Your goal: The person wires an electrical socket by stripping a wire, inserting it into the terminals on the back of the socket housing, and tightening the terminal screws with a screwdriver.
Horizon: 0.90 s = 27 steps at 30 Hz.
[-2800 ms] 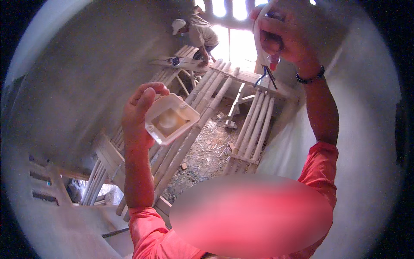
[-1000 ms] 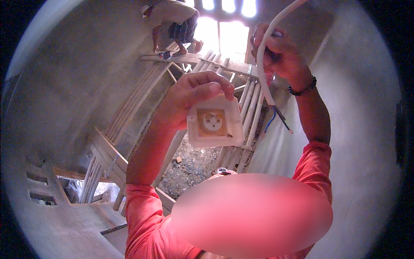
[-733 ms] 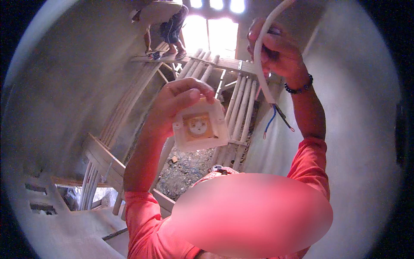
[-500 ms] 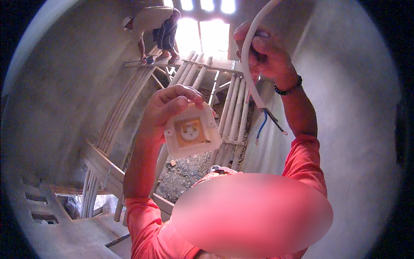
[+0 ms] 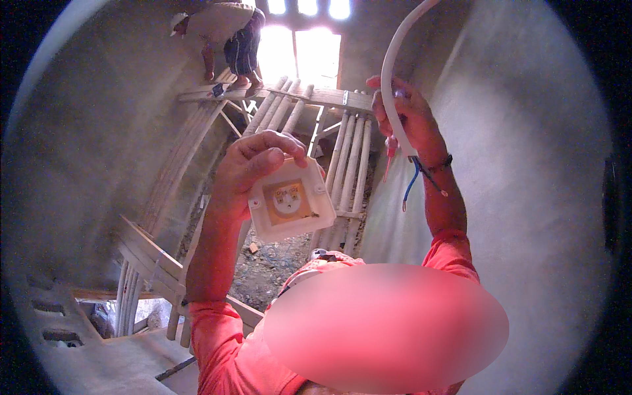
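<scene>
My left hand [image 5: 247,168] grips a white square electrical box [image 5: 266,226] by its upper left edge, thumb over the rim. Inside the box sits a round white fitting [image 5: 287,200] with brass-coloured terminals. Higher up on the right, my right hand [image 5: 418,125] is closed round a slim tool with a red end [image 5: 391,146], perhaps a screwdriver; the fingers hide part of it. A thick white cable [image 5: 388,69] hangs from above in front of that hand. From its cut end come a blue wire [image 5: 411,187] and a dark wire [image 5: 430,177], both with bare copper tips.
Bamboo poles [image 5: 352,164] and a wooden beam [image 5: 322,96] form scaffolding over a rubble floor [image 5: 263,270]. Another person [image 5: 220,29] bends over on the beam at far left. A grey wall [image 5: 540,164] rises on the right; bright windows [image 5: 316,59] are behind.
My right hand has come down a little, nearer the cable's end. The cable end and its wires have shifted slightly right and down. My left hand still holds the box.
</scene>
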{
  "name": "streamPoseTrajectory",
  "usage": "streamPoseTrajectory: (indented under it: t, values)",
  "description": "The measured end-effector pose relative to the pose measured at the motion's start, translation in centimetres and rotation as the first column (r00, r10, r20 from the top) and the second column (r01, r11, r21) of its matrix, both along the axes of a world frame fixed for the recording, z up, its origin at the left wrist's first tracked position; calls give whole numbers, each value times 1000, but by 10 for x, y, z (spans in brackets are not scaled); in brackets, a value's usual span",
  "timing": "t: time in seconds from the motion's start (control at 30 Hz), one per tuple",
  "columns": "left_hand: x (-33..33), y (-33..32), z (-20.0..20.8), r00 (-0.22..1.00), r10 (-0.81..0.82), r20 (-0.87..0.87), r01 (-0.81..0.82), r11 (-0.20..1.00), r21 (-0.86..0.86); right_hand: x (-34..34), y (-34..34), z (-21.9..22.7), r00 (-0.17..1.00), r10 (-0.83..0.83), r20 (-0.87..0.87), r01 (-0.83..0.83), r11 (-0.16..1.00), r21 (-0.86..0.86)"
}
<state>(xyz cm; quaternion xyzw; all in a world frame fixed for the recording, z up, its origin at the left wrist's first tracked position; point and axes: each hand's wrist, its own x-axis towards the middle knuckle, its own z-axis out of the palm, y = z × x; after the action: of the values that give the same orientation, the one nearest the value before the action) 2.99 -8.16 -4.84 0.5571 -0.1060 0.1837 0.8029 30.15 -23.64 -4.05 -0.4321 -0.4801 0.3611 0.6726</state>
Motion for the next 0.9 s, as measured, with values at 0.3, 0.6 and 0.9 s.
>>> streamPoseTrajectory:
  t: [0.3,0.6,0.9]
  values:
    - [-29,-7,-38,976,214,28,-209,969,-130,10,-3,-121,850,-506,143,516,856,-36]
    - [-45,-5,-66,896,444,4,-438,886,-152,21,-42,-126,683,-677,274,719,689,-91]
    - [-27,3,-57,946,311,95,-305,950,-71,-61,-113,-46,458,-882,110,700,434,567]
